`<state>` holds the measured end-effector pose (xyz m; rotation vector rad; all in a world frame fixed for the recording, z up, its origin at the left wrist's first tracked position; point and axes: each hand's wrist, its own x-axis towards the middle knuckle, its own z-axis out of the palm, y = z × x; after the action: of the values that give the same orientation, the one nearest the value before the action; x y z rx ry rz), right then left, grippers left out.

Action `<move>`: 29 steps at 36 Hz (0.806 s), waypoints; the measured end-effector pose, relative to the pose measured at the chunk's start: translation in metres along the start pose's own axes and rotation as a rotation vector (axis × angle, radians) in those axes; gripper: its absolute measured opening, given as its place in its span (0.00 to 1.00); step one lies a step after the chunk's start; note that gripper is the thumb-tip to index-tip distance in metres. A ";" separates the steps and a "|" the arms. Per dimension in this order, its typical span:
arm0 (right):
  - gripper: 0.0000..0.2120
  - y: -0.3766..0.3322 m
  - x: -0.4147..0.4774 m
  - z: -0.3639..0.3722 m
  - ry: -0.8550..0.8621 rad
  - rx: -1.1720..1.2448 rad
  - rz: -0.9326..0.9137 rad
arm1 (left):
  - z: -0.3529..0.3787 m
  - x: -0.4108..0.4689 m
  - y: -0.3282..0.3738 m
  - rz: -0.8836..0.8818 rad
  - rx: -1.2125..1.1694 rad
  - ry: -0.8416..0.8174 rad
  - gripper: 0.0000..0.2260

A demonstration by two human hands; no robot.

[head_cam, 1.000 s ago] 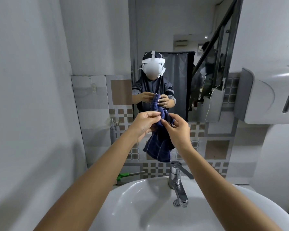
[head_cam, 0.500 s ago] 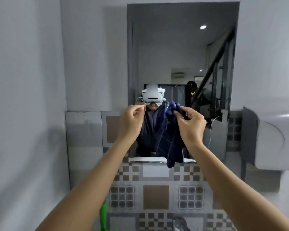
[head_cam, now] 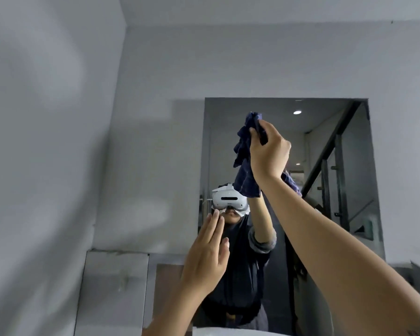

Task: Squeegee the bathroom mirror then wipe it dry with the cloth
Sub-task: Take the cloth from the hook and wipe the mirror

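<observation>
Fingers [head_cam: 257, 132] clenched round cloth [head_cam: 246, 161]

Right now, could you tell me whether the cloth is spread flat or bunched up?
Bunched up. The cloth hangs in crumpled folds from the right hand, raised near the top of the mirror.

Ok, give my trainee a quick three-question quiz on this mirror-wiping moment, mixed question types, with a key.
1. True or false: the right hand holds the dark blue cloth up near the top of the mirror.
2. Which describes the left hand? A) gripping a squeegee B) open, fingers extended, holding nothing C) pinching the cloth
3. Fill in: the cloth is bunched in the ___ hand.

Key: 1 true; 2 B; 3 right.
</observation>
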<state>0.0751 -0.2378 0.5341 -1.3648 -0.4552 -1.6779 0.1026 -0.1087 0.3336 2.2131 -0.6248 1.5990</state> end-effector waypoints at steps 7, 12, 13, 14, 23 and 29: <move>0.14 0.024 -0.018 0.040 -0.044 -0.077 -0.177 | 0.005 -0.003 -0.018 0.090 0.036 -0.020 0.24; 0.17 0.028 -0.027 0.046 -0.113 -0.213 -0.213 | 0.008 -0.005 -0.022 0.103 0.043 -0.015 0.25; 0.18 0.028 -0.027 0.046 -0.134 -0.237 -0.218 | 0.008 -0.005 -0.022 0.102 0.045 -0.019 0.25; 0.19 0.028 -0.027 0.046 -0.157 -0.261 -0.226 | 0.008 -0.005 -0.021 0.101 0.050 -0.023 0.25; 0.27 0.026 -0.034 0.051 -0.330 -0.489 -0.348 | 0.011 -0.007 -0.020 0.093 0.091 -0.053 0.25; 0.26 0.008 -0.019 0.071 -0.454 -0.568 -0.493 | 0.013 -0.007 -0.020 0.088 0.082 -0.043 0.25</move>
<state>0.1230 -0.1813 0.5373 -2.2134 -0.6398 -1.9787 0.1214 -0.0976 0.3231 2.3144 -0.6900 1.6514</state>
